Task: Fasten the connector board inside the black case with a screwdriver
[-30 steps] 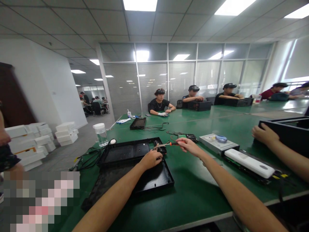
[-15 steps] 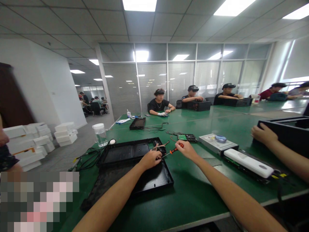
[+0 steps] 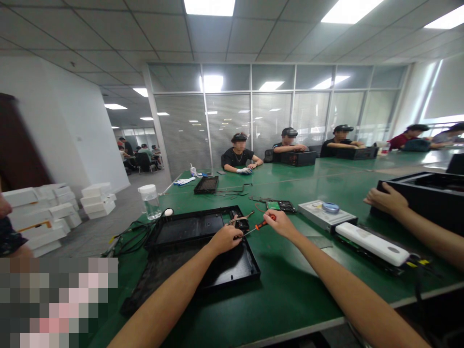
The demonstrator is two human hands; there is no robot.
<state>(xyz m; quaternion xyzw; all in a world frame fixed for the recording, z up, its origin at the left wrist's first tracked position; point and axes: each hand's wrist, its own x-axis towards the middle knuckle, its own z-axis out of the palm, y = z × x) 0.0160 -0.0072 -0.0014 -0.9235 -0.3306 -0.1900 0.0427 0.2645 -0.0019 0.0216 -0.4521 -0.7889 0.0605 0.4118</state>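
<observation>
My right hand [image 3: 280, 223] grips the red and black handle of a screwdriver [image 3: 261, 225]. Its thin shaft slants down and left, and the tip reaches the fingers of my left hand [image 3: 225, 239]. Those left fingers are curled together over the right side of a black plastic casing [image 3: 250, 258]; what they pinch is hidden. Just beyond them, a dark part with a bundle of thin wires [image 3: 239, 220] rests by the corner of a second black tray-like panel [image 3: 192, 227].
To the right lie a metal drive box [image 3: 322, 215] and a long white device [image 3: 373, 244]. A co-worker's hand [image 3: 389, 200] holds a black case [image 3: 427, 198]. Left of the panels are a clear water jug [image 3: 150, 203] and black cables [image 3: 134, 237]. A green circuit board [image 3: 274, 206] lies ahead.
My hands and the screwdriver stay almost in place. At the right, the co-worker's hand and the black case have shifted left.
</observation>
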